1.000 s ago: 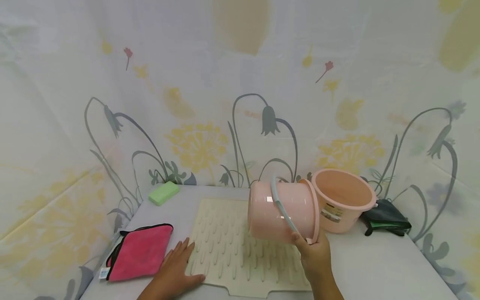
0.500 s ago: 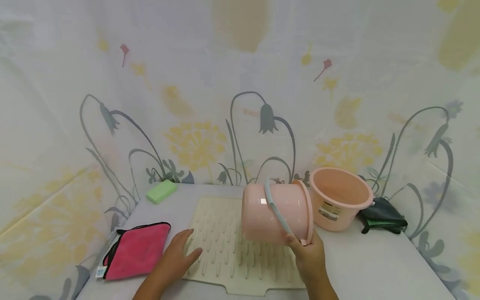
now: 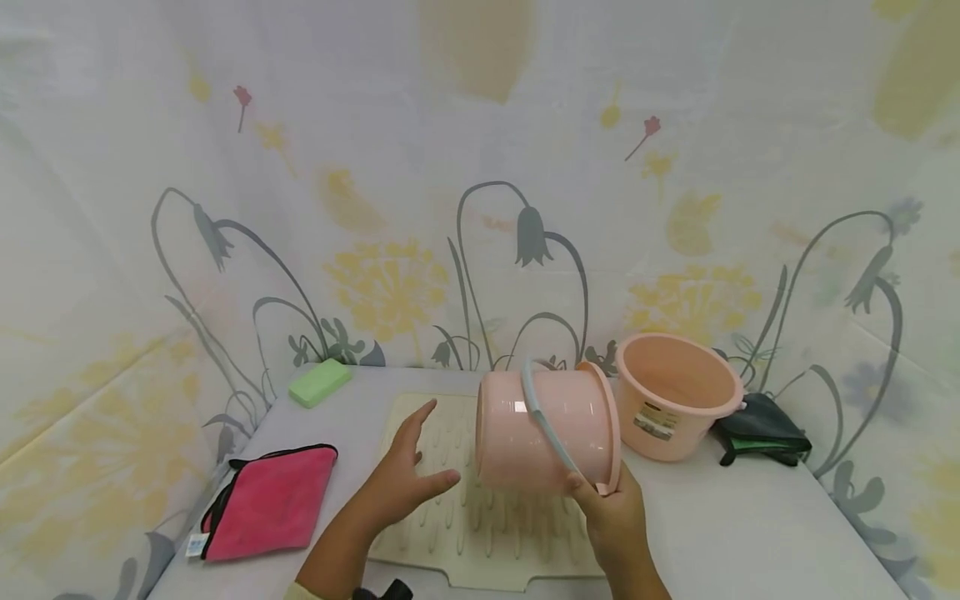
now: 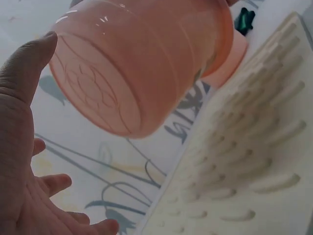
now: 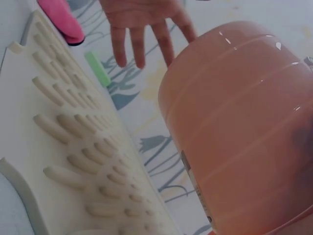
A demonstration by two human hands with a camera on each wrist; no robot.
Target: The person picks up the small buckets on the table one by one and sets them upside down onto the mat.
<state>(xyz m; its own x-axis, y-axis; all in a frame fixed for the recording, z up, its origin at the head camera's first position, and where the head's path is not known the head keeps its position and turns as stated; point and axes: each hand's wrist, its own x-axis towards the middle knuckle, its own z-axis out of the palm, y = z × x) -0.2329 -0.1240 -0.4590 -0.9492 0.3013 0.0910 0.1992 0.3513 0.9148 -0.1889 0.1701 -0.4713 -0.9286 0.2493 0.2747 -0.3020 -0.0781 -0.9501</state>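
Note:
A pink bucket [image 3: 547,429] lies on its side in the air above a cream ribbed mat [image 3: 487,581], its base facing left. My right hand [image 3: 618,529] grips its rim at the lower right, the thumb by the grey handle [image 3: 543,421]. Fingers spread, my left hand [image 3: 405,479] hovers over the mat's left part, holding nothing. In the left wrist view the thumb of that hand [image 4: 22,127] is near the edge of the bucket's patterned base [image 4: 93,88]. The right wrist view shows the left hand's fingers [image 5: 134,44] beyond the bucket [image 5: 234,117].
A second pink bucket [image 3: 648,383] stands upright behind at the right, beside a dark green-lined pouch [image 3: 765,429]. On the left are a pink cloth pouch [image 3: 273,504] and a green sponge [image 3: 320,382]. A patterned curtain [image 3: 375,167] hangs behind the table [image 3: 720,533].
My left hand has lifted off the mat's left edge and moved right toward the bucket's base, fingers spreading. The right hand keeps its grip, with the bucket slightly further left in view.

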